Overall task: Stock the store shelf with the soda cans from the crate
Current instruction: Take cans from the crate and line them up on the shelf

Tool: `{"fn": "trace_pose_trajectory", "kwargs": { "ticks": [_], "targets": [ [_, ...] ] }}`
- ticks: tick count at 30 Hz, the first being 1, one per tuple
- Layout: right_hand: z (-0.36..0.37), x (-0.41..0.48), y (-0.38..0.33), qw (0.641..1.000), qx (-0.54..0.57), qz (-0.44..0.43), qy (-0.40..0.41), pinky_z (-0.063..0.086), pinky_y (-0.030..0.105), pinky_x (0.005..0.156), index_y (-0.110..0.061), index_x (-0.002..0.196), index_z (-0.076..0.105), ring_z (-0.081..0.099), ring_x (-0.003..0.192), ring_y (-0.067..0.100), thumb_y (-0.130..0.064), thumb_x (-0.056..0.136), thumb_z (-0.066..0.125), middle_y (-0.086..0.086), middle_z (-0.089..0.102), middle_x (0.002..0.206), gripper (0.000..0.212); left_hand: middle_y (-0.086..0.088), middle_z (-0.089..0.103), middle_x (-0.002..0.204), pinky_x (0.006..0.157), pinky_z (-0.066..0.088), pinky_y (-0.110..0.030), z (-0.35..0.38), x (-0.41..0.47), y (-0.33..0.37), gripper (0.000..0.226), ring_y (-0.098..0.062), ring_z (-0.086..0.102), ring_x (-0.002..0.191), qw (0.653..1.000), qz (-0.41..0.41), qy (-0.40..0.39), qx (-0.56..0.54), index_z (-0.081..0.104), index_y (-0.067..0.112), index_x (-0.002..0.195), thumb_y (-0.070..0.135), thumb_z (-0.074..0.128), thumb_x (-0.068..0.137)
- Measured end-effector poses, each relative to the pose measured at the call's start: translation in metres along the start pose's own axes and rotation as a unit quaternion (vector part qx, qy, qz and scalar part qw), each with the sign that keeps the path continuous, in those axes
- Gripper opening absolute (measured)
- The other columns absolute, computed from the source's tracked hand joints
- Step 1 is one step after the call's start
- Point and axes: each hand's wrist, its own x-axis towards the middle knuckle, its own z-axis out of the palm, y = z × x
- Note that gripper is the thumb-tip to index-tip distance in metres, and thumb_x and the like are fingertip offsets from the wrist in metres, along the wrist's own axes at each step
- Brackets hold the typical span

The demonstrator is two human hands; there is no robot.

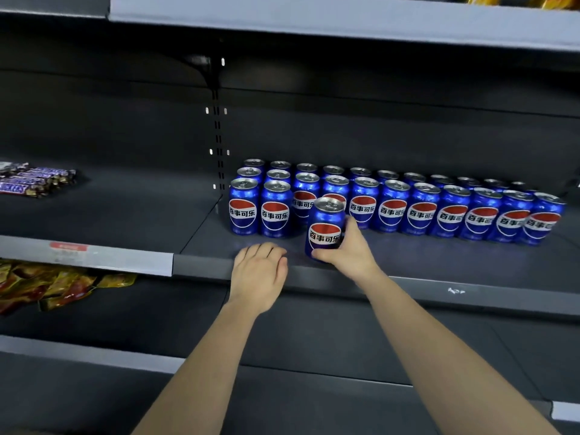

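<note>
At your far left, a few chocolate bars (pixel 31 180) lie on the neighbouring shelf section, and below them crinkled snack packets (pixel 56 287) sit under a grey price strip (pixel 88 252). Past the slotted upright (pixel 218 136), the dark shelf (pixel 204 237) carries rows of blue soda cans (pixel 392 211), all upright with labels facing you; the two cans at the left end stand one row further forward than the long line running off to the right. Your left hand (pixel 259 277) lies palm down at the shelf's front lip, fingers together and loosely bent, holding nothing. Just to its right, your right hand (pixel 348 249) grips one can (pixel 324 230), thumb across the lower front and fingers wrapped round the far side. That can is upright near the front edge, to the right of the two forward cans and apart from them, in front of the long line. Your thumb hides its base, so whether it touches the shelf you cannot tell
</note>
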Motion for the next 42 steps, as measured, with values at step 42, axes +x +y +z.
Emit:
{"fn": "trace_pose_trajectory", "kwargs": {
  "ticks": [42],
  "targets": [
    [0.029,0.040,0.003,0.995,-0.092,-0.037,0.030,0.048,0.034,0.095,-0.016,0.130,0.042,0.055,0.122,0.022,-0.032,0.078,0.080,0.003,0.058,0.132,0.066,0.016,0.053,0.118,0.091,0.026,-0.026,0.002,0.004,0.001,0.069,-0.009,0.046,0.107,1.000,-0.012,-0.016,0.014,0.054,0.031,0.122,0.046,-0.002,0.084]
  ]
}}
